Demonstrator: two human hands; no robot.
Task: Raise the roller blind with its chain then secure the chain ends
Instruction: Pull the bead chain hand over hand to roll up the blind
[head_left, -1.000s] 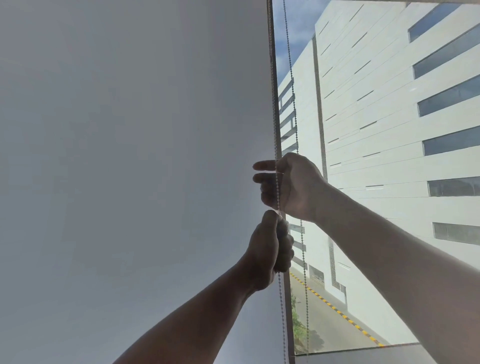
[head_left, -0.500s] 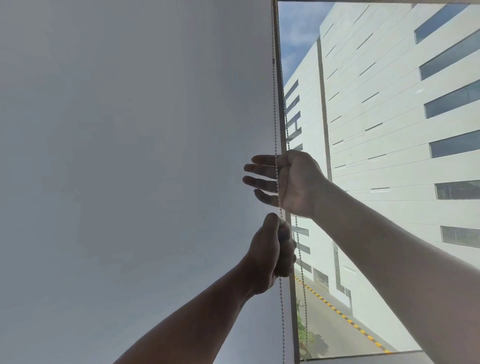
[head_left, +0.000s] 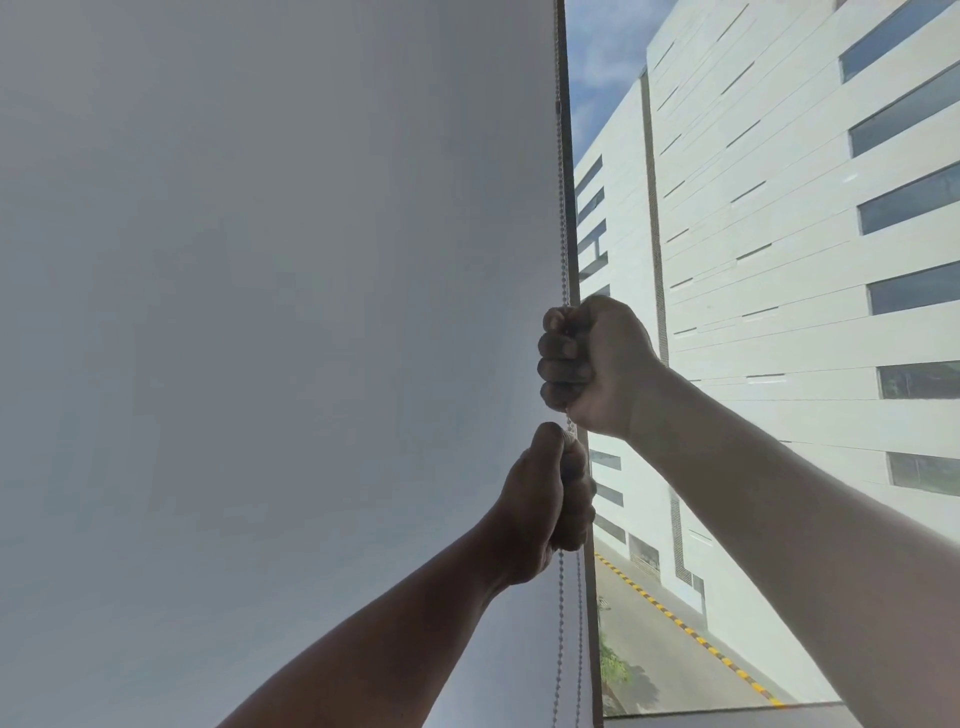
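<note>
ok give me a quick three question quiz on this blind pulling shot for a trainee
1. True or false: both hands are closed on the chain.
2. Which hand grips higher up?
A. the left hand
B. the right hand
C. both at the same height
3. Fill the gap: the blind covers the pane to the ____ of the chain, while the pane on the other side shows a pale building.

Key
1. True: each fist is shut round the chain.
2. B: the right hand sits just above the left.
3. left
</note>
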